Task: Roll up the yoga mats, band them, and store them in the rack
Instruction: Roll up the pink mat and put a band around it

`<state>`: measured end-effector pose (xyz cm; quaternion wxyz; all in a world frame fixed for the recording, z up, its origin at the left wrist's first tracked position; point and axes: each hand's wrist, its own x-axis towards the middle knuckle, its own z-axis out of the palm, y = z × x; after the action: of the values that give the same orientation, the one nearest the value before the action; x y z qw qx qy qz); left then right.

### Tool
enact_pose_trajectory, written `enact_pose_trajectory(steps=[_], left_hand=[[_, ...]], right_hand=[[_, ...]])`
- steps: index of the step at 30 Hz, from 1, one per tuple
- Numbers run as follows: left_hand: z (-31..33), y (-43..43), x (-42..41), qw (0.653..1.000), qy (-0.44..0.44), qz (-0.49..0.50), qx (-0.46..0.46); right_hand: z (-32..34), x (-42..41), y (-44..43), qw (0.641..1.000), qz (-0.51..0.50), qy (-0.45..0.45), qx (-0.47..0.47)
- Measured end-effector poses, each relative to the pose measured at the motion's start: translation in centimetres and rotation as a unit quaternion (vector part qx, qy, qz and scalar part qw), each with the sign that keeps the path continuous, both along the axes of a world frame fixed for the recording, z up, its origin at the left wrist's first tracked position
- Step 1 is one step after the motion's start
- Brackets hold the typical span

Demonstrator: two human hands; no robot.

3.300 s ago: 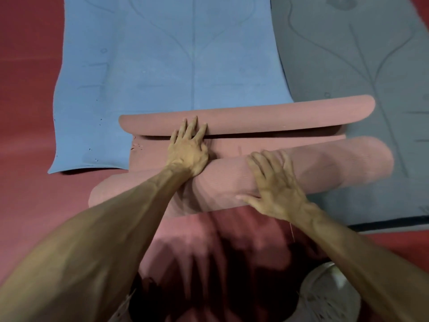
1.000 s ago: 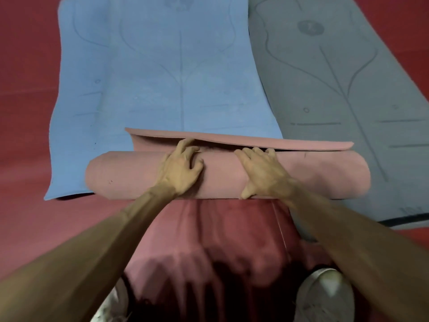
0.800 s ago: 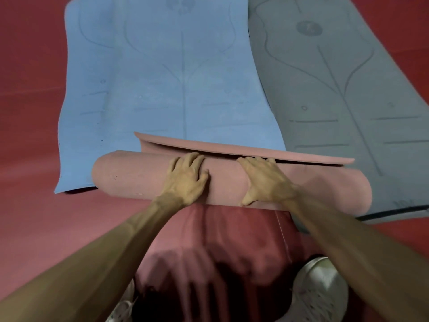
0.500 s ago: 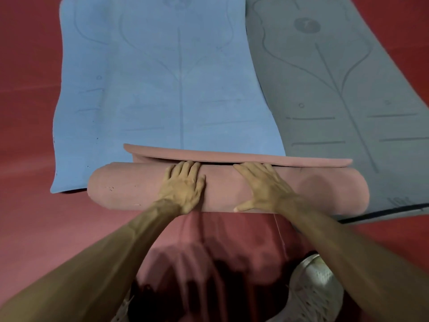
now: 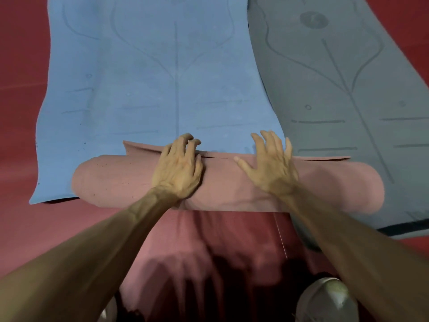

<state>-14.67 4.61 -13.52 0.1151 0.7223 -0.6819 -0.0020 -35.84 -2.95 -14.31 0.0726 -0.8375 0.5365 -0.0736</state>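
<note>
A pink yoga mat (image 5: 116, 180) lies as a thick roll across the near ends of a flat blue mat (image 5: 151, 77) and a flat grey mat (image 5: 348, 89). Its last loose flap (image 5: 144, 147) sticks out flat along the far side of the roll. My left hand (image 5: 178, 170) sits on top of the roll near the middle, fingers curled over it onto the flap's edge. My right hand (image 5: 269, 166) rests on the roll further right, fingers spread and reaching over the flap. No band or rack is in view.
The mats lie on a red floor (image 5: 18, 112). The blue and grey mats stretch away side by side, slightly overlapped. A white shoe (image 5: 325, 298) shows at the bottom right, close below the roll.
The roll has been turned further away from me, so much less flap is left. My fingers have shifted from the roll's top to its far side and over the flap.
</note>
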Motion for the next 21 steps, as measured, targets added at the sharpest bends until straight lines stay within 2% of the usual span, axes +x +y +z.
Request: enact_pose_trajectory(steps=[3, 7, 9, 17, 19, 21], left_hand=[[-0.1, -0.7, 0.2, 0.999, -0.018, 0.003, -0.028], [0.4, -2.5, 0.6, 0.999, -0.023, -0.003, 0.025], [0.3, -3.2, 0.7, 0.998, -0.024, -0.005, 0.049], [-0.4, -2.7, 0.6, 0.987, -0.041, -0.011, 0.156], [-0.3, -2.2, 0.4, 0.983, -0.020, -0.012, 0.181], [-0.3, -1.5, 0.3, 0.985, -0.018, -0.009, 0.174]], right_hand=[[-0.1, 0.3, -1.4, 0.997, 0.007, 0.040, 0.068], [0.7, 0.8, -3.4, 0.978, -0.002, 0.078, 0.195], [1.0, 1.0, -3.8, 0.970, -0.003, 0.093, 0.226], [0.7, 0.8, -1.6, 0.989, 0.009, 0.094, 0.113], [0.7, 0.6, -0.8, 0.994, 0.010, 0.079, 0.077], [0.5, 0.3, -0.1, 0.997, 0.009, 0.061, 0.047]])
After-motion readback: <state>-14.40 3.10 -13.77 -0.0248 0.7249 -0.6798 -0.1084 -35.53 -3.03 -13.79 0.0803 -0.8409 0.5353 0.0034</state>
